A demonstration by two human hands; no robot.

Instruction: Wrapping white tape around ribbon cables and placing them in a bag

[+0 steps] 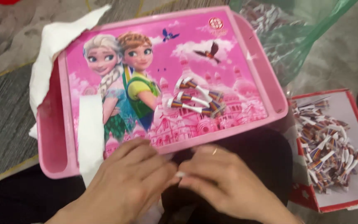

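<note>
A pink plastic lap tray with a cartoon picture of two girls and a castle lies in front of me. Three small striped paper-wrapped pieces rest on its right half. My left hand and my right hand meet fingertip to fingertip just below the tray's near edge, fingers curled together over something small that I cannot make out. A ring shows on my right hand.
A red-and-white cardboard box at the right holds several of the same striped pieces. A green plastic bag with more of them lies behind the tray. White tissue paper drapes over the tray's left side. Grey wood-pattern floor lies at the left.
</note>
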